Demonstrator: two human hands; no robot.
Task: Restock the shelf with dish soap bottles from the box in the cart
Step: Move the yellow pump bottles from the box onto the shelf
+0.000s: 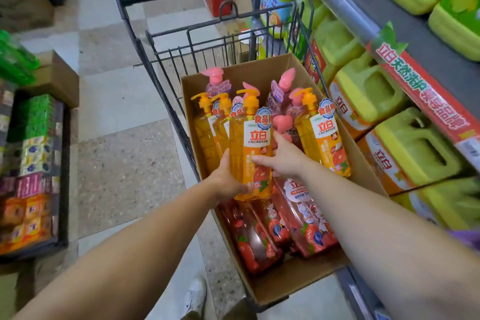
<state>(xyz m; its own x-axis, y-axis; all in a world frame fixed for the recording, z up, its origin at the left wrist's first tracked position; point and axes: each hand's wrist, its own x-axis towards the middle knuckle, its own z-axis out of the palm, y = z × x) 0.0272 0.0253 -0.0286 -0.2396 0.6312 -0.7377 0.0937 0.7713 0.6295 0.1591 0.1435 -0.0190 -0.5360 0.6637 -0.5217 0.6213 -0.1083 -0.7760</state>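
Bottle point(250, 148) upright, pump up

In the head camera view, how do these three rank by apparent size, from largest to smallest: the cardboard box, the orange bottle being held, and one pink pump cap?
1. Cardboard box, largest by far.
2. Held orange bottle, gripped by left hand and right hand.
3. Pink pump cap, smallest; it is farther from the camera, which shrinks it somewhat.

**Bare arms, a purple sleeve, a pale shoe**

Both forearms are bare from wrist to past the elbow, and both hands, left point(228, 179) and right point(284, 156), carry no gloves, rings, watch or bands. A purple sleeve edge point(465, 238) shows at the right upper arm. Below, a whitish shoe point(196, 299) with laces appears.
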